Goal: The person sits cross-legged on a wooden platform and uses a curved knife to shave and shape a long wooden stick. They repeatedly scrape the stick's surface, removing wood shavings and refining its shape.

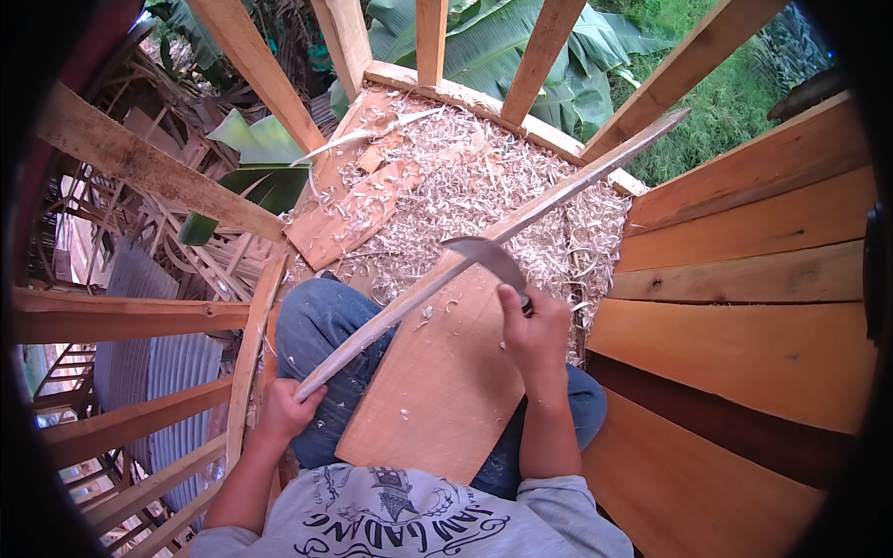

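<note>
My left hand [288,409] is closed around the near end of a long, thin wooden pole [391,318]. The pole slants up and away to the right, over my left leg and past the far edge of the floor. In my right hand [538,333] is the handle of a knife with a curved blade [498,259]. Its blade lies across the middle of the pole, apparently touching it, with the tip pointing left. Below the pole, a wide flat board [442,386] rests across my lap between my bent knees.
Curled wood shavings [484,177] cover the floor ahead, with a loose plank [358,219] among them. Wooden railing posts [256,74] stand at the left and far side. A plank wall [735,344] rises close on my right. Banana leaves [493,46] hang beyond the railing.
</note>
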A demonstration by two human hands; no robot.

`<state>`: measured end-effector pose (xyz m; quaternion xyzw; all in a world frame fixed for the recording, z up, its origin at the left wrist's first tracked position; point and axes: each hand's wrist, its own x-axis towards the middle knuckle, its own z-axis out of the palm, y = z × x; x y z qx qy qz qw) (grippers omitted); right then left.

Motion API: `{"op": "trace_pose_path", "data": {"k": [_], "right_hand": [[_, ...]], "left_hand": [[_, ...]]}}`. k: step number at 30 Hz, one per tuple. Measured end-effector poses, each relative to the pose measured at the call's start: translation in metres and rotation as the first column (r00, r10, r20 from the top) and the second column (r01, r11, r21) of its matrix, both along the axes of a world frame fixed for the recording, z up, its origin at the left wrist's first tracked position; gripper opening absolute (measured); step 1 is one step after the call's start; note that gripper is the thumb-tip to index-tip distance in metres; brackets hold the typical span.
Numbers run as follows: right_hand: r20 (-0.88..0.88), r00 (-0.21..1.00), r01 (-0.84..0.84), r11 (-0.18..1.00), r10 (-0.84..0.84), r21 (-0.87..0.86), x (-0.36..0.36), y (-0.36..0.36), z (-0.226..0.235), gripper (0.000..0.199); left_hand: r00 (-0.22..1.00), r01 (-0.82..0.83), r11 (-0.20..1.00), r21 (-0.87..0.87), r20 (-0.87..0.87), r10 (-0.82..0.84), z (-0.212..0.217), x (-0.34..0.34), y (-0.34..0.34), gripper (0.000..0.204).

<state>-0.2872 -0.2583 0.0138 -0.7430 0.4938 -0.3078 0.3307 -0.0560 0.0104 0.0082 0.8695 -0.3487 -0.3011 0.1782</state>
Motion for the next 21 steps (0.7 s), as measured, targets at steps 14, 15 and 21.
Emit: {"op": "trace_pose_path", "data": {"k": [14,15,21], "right_hand": [[-0.274,0.950,0.129,0.987,-0.152,-0.099,-0.009,-0.020,0.000,0.045],[-0.262,0.951,0.143,0.985,-0.164,-0.099,-0.010,-0.021,-0.003,0.045],[0.078,0.915,0.394,0.918,-0.396,0.040,-0.059,-0.066,-0.024,0.061]], "left_hand": [[0.995,0.042,0.996,0.079,-0.095,-0.034,-0.002,0.010,-0.001,0.047],[0.995,0.047,0.997,0.064,-0.090,-0.041,-0.002,0.010,-0.002,0.048],[0.992,0.029,0.999,0.044,-0.122,-0.024,-0.001,0.012,0.000,0.048]]}}
